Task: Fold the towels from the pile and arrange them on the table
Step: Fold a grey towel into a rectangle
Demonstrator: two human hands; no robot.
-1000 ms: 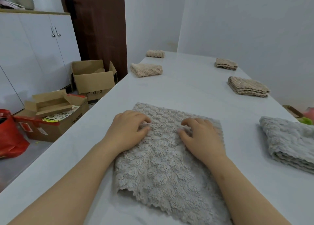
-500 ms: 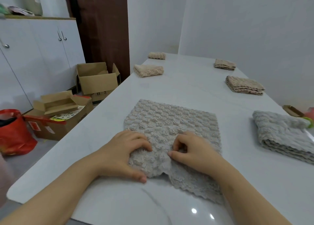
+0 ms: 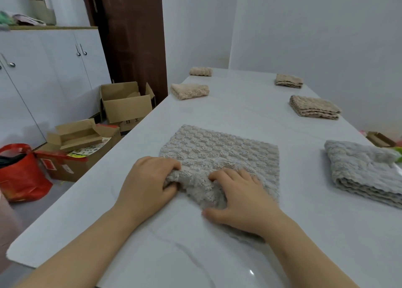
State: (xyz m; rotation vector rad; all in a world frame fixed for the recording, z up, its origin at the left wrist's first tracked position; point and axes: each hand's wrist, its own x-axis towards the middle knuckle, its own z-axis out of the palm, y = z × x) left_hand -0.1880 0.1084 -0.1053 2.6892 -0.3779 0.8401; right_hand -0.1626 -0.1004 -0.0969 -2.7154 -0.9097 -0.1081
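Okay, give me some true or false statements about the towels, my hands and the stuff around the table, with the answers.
The left hand grips the grey towel. True.
Four folded beige towels lie farther along the table. True.
The red bag sits on the table. False: it is on the floor.
The grey pile lies left of the hands. False: it lies to the right.
The right hand is off the towel. False: it rests on it.
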